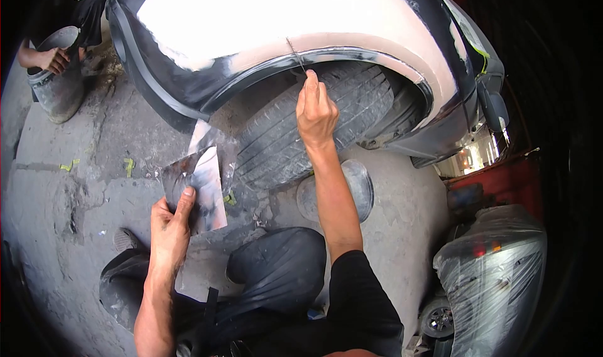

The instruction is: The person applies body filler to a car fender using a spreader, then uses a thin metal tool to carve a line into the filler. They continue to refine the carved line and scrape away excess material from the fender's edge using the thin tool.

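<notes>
My right hand (317, 113) pinches a thin putty spreader (293, 48), seen nearly edge-on, with its blade against the wheel arch edge (326, 55) of a car fender. Pale pink filler covers the fender (257, 11) around it, fading into glaring white higher up. Below that forearm is the tire (314, 118). My left hand (171, 228) grips a flat mixing board (202, 187) with its thumb on top. Dark and pinkish smears mark the board's shiny surface. It is held low, left of the tire and above the floor.
A dusty bucket (59, 90) stands at upper left, another person's hand (55, 60) on its rim. A round, dusty lid-like object (358, 190) lies beneath my right forearm. Bits of yellow-green tape (129, 167) litter the concrete. At lower right is a plastic-covered car (502, 269).
</notes>
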`<action>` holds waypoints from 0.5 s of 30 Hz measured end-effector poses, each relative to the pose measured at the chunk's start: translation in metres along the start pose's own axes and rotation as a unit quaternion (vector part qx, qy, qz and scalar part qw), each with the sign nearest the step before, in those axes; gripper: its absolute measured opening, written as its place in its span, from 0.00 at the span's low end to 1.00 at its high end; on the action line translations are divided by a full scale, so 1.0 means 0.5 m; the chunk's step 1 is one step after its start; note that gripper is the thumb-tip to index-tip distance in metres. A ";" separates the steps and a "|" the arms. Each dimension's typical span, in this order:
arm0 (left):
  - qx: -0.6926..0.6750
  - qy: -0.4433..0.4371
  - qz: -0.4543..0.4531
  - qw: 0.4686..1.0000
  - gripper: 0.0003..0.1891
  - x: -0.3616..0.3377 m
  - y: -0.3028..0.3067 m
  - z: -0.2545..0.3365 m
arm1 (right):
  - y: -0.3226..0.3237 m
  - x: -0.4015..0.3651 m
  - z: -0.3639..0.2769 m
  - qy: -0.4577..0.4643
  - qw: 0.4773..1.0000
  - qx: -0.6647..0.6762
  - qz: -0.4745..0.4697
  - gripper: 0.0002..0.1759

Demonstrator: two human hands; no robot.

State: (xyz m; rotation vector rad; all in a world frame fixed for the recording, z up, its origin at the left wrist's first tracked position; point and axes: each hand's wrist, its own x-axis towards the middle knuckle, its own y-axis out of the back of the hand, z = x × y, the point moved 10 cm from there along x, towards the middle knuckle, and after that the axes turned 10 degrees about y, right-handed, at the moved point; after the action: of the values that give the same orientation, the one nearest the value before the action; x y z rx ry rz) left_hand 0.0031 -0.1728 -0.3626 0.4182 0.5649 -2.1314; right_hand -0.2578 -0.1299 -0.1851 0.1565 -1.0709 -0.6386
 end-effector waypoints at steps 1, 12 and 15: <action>0.004 0.001 -0.001 1.000 0.19 -0.001 -0.001 0.001 | 0.001 0.001 -0.002 0.002 1.000 0.001 0.005 0.19; 0.004 -0.009 0.004 1.000 0.18 -0.005 -0.003 0.011 | -0.003 0.003 0.003 0.012 1.000 0.015 0.004 0.19; -0.008 -0.011 0.004 1.000 0.19 -0.004 -0.003 0.010 | 0.003 0.004 -0.001 0.019 1.000 0.007 -0.002 0.20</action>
State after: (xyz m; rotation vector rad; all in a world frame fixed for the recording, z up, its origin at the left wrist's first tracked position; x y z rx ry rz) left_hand 0.0024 -0.1733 -0.3570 0.3872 0.5660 -2.1201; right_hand -0.2564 -0.1300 -0.1832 0.1826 -1.0391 -0.6284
